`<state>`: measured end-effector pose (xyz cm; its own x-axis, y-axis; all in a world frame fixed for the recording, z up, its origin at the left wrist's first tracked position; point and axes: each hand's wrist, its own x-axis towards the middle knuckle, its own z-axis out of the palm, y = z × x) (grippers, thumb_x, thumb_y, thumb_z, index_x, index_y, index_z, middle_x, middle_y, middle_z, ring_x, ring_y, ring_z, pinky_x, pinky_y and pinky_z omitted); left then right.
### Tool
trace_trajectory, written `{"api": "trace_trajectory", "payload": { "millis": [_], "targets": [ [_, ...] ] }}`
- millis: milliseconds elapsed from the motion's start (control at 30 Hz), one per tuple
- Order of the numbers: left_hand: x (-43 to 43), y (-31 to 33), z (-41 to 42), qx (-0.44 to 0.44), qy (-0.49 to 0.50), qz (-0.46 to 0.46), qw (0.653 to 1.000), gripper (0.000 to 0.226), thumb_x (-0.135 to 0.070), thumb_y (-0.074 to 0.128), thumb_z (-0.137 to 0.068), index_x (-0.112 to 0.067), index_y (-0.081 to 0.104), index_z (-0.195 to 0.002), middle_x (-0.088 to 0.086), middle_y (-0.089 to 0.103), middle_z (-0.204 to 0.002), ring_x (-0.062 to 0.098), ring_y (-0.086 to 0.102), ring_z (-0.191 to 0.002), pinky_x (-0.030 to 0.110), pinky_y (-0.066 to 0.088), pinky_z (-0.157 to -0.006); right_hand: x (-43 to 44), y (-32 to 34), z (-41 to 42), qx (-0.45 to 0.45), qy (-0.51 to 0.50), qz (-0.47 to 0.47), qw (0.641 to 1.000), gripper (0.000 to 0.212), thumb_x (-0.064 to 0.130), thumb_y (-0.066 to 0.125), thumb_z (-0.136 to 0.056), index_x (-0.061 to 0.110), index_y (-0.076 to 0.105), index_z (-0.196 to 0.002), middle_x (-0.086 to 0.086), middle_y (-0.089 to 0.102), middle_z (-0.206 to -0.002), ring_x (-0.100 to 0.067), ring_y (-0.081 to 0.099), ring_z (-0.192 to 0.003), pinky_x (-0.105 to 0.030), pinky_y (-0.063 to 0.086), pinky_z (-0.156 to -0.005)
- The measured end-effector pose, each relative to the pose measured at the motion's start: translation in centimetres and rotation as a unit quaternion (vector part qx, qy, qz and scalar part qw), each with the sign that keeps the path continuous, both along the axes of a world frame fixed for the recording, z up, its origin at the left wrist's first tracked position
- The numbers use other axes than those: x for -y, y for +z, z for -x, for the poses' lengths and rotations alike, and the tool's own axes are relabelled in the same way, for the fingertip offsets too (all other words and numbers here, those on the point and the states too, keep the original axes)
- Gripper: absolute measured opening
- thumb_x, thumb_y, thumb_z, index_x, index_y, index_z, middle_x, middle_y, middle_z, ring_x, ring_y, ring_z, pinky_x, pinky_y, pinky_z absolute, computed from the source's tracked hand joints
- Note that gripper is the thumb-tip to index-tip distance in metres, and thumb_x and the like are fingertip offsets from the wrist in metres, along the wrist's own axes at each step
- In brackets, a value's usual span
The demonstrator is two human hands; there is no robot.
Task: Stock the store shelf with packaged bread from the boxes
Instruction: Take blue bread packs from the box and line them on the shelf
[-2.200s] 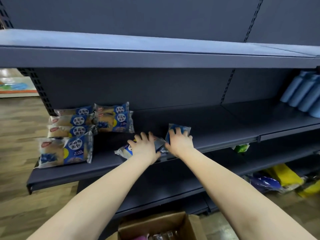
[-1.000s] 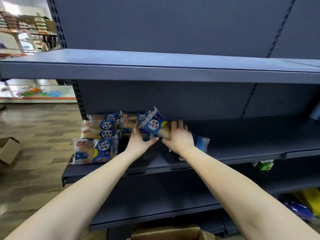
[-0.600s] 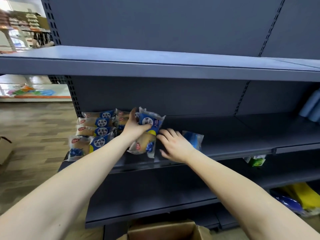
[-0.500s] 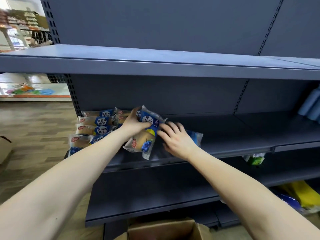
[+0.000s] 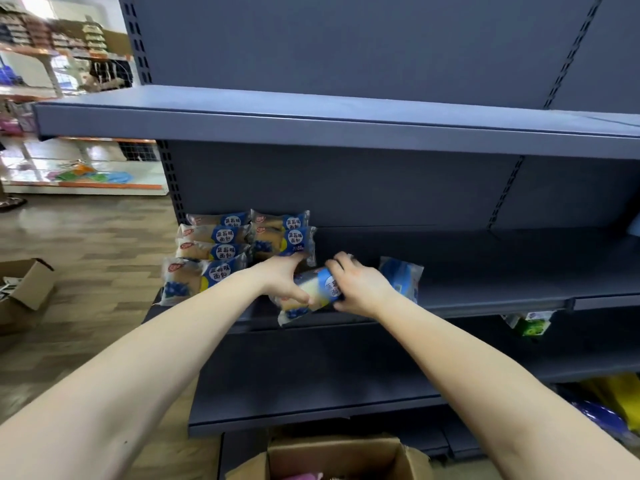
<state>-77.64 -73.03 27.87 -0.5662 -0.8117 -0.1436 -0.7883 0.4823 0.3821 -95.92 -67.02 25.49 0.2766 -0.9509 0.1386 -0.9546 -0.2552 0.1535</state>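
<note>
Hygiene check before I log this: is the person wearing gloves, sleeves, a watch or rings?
No. The left hand and right hand are ungloved; the left forearm and right forearm are bare as far up as the view reaches: no sleeves, watch or bracelet. No ring shows.

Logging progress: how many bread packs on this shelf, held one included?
8. Four packs in the left column, two in the second column, one held pack between left hand and right hand, one loose pack right of them. Others may be hidden.
</note>
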Motion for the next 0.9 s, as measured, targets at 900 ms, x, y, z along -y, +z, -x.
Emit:
{"api": "trace_trajectory", "payload": {
  "millis": [900],
  "targets": [
    [3.2, -1.4, -9.3, 0.034, 0.22, 0.133, 0.966, 0.077, -0.057, 0.045, -0.09, -0.02, 0.015, -0.151, 0.008, 0.009, -0.159, 0.035, 0.005, -0.145, 0.052, 0.006, -0.117, 7.3, 0.1, -7.9, -0.073, -0.1, -0.01, 0.992, 0.078, 0.014, 0.059, -0.088, 0.009, 0.011, -0.149, -0.017, 0.022, -0.15, -0.041, 0.021, -0.138, -0.065, 0.006, -0.111]
  ]
}}
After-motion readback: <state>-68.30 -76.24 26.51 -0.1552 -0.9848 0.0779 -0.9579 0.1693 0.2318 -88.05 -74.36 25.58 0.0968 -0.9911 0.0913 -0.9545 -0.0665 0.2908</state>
